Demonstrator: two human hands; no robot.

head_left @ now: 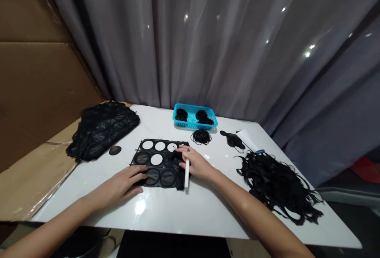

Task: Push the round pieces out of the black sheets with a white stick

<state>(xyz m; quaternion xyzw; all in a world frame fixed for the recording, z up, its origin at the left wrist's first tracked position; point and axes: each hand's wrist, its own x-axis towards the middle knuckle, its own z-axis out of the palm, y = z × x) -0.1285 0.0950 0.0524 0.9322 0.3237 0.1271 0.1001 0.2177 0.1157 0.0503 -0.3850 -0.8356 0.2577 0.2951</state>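
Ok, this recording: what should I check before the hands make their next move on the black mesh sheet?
Left hand resting on the black mesh sheet: ok.
Right hand gripping the white strip: cannot tell, it touches the strip but the grip is unclear.
Sheet lying flat: not ok, black material bunches beside the right hand.
Blue plastic basket apart from both hands: ok.
Coil of black loops apart from the right hand: ok.

bright glare on the glossy tabletop (pixel 204 210), edges bowed
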